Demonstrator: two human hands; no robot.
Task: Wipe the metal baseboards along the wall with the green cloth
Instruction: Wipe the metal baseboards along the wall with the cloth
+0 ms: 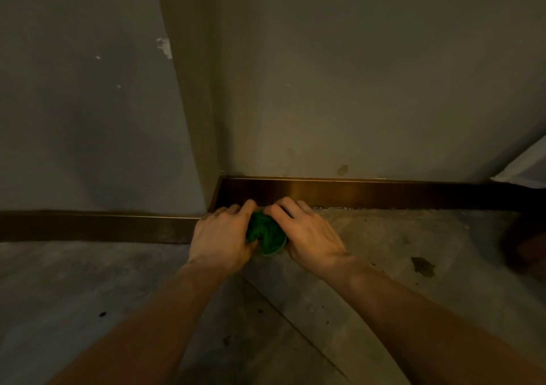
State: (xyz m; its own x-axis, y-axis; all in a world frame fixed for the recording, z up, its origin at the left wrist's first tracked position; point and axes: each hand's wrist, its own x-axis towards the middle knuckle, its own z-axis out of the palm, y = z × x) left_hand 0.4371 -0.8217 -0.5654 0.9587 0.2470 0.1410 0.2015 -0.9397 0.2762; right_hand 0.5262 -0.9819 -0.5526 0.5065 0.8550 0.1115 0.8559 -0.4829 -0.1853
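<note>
the wall point(369, 74) steps at a protruding corner: the left section sits nearer the camera, the right section is recessed, and a short return face joins them. metal baseboard point(384, 193) runs along the foot of the recessed section from the inner corner out to the right edge of view, with a bright reflection near its left end; a second baseboard run point(88, 226) follows the nearer section on the left and ends at the outer corner. the concrete floor point(384, 266) to the right of the hands is bare and stained, with one dark blotch point(423, 266) well apart from the hands; a pale object point(526, 168) cuts in at the right edge, identity not discernible. both forearms reach forward from the bottom of frame and converge at the corner. left hand point(220, 236) is palm-down, fingers curled forward, fingertips at the foot of the recessed baseboard. right hand point(307, 234) mirrors it, knuckles raised, fingers bent over. the green cloth point(266, 234) is bunched between the two hands on the floor just in front of the baseboard, gripped from both sides; whether the cloth touches the metal is not clear.
</note>
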